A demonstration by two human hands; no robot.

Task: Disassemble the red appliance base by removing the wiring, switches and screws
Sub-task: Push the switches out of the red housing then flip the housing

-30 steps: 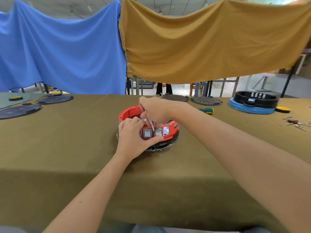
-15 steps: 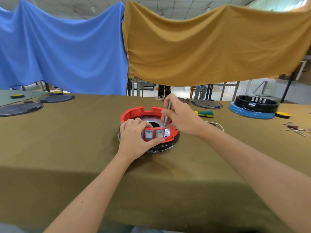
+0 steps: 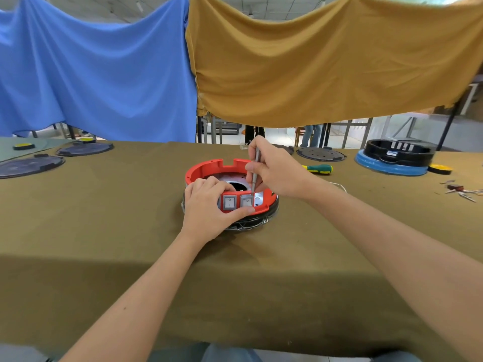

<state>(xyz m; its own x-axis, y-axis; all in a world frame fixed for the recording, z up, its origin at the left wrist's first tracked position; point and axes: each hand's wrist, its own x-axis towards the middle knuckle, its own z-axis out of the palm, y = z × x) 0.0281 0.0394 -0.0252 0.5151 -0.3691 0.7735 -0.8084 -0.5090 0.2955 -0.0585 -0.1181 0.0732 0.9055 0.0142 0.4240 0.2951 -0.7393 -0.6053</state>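
Blue cloth (image 3: 96, 71) and mustard cloth (image 3: 326, 64) hang across the back, behind the table (image 3: 104, 231), which is covered in olive fabric. Near the table's far right corner a black ring sits on a blue base (image 3: 392, 159), w/ a small yellow-topped disc (image 3: 439, 168) just beside it and a scatter of small metal bits (image 3: 462, 190) nearer the right edge. Along the far left edge lie two dark round plates (image 3: 31, 165), (image 3: 85, 149); another dark plate (image 3: 321, 154) lies at the far edge, right of centre. Red appliance base (image 3: 209, 169) sits mid-table, abt halfway between left and right edges, on a black lower ring. Left hand (image 3: 209, 207) grips its near-left rim, fingers curled over the top, thumb pressed under the front panel. Right hand (image 3: 277, 169) pinches a thin metal screwdriver (image 3: 254, 176), held nearly upright, tip at the top edge of the front panel by the right switch. Two grey rocker switches (image 3: 230, 202), (image 3: 246, 201) sit side by side in that panel. Green-handled screwdriver (image 3: 317, 169) lies behind the right hand. A thin white wire (image 3: 338, 184) shows past the right wrist
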